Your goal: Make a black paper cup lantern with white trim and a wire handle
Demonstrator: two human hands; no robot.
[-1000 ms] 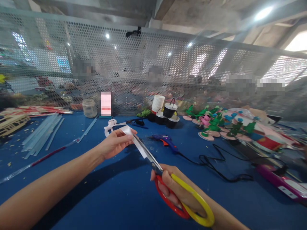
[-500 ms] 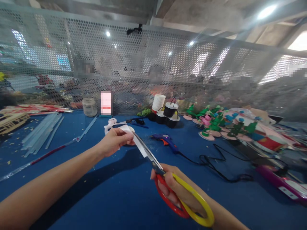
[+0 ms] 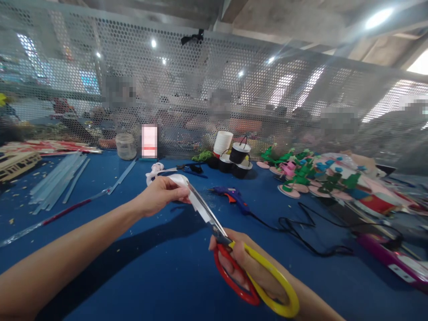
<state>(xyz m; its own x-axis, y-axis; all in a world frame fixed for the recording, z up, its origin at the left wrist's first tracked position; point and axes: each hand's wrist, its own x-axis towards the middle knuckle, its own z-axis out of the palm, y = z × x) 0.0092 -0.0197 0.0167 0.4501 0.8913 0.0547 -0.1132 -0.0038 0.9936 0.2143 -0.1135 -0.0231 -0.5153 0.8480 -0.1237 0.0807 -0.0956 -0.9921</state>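
Between thumb and fingers, my left hand [image 3: 165,195] pinches a white ribbon-like strip [image 3: 201,210], its free end hanging down to the right. My right hand [image 3: 234,261] grips a pair of scissors [image 3: 272,272] by one red and one yellow handle. The scissor blades lie along the strip, their tips close to my left thumb. Whether the blades cut into the strip I cannot tell. Behind my left hand lies a tangled white bundle [image 3: 156,171], partly hidden. A blue glue gun [image 3: 232,196] rests beyond the scissors.
Clear glue sticks [image 3: 55,180] and a glass jar [image 3: 126,147] are at the left. Black buckets [image 3: 239,154] and stacked white cups [image 3: 223,142] stand at the back. Small green figures [image 3: 302,174] sit at the right, near a black cord [image 3: 290,227] and purple power strip [image 3: 394,258].
The strip's upper part now curves in a rounded loop above my left hand. Both hands and the scissors have shifted only slightly; the view has turned a little.
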